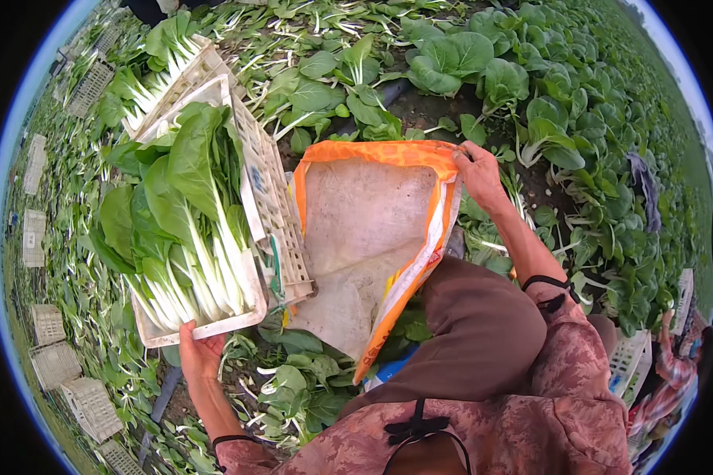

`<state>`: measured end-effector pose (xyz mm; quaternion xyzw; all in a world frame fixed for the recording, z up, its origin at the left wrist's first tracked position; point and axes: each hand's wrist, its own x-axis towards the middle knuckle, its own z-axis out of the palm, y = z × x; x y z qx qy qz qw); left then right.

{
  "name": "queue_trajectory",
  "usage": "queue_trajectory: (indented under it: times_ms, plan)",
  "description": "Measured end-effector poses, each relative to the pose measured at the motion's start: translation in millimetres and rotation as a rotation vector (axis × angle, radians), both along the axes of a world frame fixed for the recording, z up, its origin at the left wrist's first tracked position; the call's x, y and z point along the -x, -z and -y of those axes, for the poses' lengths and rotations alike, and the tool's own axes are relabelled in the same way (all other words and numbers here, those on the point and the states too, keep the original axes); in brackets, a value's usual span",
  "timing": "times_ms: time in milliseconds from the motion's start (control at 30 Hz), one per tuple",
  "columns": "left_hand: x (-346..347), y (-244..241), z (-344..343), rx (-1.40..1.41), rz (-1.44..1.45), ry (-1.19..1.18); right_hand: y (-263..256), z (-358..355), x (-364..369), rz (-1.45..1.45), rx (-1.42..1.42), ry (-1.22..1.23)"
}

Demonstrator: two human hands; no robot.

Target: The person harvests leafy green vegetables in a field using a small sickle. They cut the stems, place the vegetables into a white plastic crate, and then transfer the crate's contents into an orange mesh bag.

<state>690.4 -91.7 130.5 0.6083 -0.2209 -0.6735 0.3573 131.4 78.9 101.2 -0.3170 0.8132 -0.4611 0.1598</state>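
My left hand (203, 355) grips the near rim of a white plastic crate (236, 321), its thumb over the edge. Pak choi (181, 231) fill the crate in a layer, white stalks towards me and green leaves away. The crate is tilted and rests close against another slatted crate side (282, 219). In front of my bent knee, an orange-edged woven sack (368, 217) is spread with its soiled, pale inner side showing. My right hand (480, 176) pinches the sack's far right corner between thumb and fingers.
Another crate of pak choi (184, 83) stands behind. Rooted pak choi (576, 136) grow at the right; loose leaves (303, 386) litter the ground. More crates (92, 407) stand along the left. At the far right, a person (671, 380) is beside a crate (628, 359).
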Motion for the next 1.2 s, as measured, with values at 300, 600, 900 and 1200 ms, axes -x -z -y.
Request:
queue_trajectory:
  times_ms: [300, 600, 900, 1200]
  plan:
    - [-111, 50, 31, -0.009, 0.103, 0.179, -77, -25, 152, 0.136, 0.364, 0.428]
    - [-68, 27, -39, 0.747, 1.215, 0.063, 38, -107, 109, -0.014, -0.390, 0.649]
    - [232, -34, -148, 1.222, 0.314, 1.087, -79, -285, 16, -0.242, -0.400, 0.053]
    - [449, -214, -282, 1.119, -0.656, 1.420, -144, -375, -63, -0.208, -0.689, -0.161]
